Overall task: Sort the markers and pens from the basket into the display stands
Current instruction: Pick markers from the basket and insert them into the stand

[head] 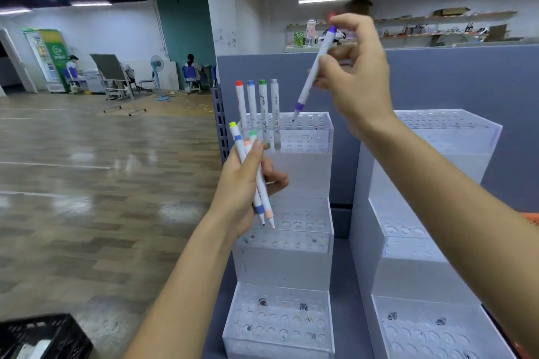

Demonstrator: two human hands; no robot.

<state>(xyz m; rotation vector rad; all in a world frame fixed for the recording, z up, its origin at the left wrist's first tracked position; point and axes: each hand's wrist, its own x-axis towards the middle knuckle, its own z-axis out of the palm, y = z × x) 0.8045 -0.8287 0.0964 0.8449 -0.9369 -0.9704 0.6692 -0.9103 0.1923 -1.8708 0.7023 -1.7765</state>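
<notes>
Four markers (263, 105), capped red, blue, green and grey, stand upright side by side in the far top tier of the left display stand (303, 172), a stepped clear block with rows of holes on each level. Just right of them, the right hand (358, 81) pinches a purple marker (313, 73) between thumb and curled fingers (329, 67). It slants, purple end up and dark tip down at the same top tier; whether the tip has entered a hole cannot be told. Nearer, in front of the stand's left edge, the left hand (242, 189) has its fingers (274, 176) wrapped round a bundle of three markers (237, 140), tips pointing down. A second display stand (437, 154) sits to the right on the grey-blue table (214, 323). The black basket (43, 335) lies at the near left.
</notes>
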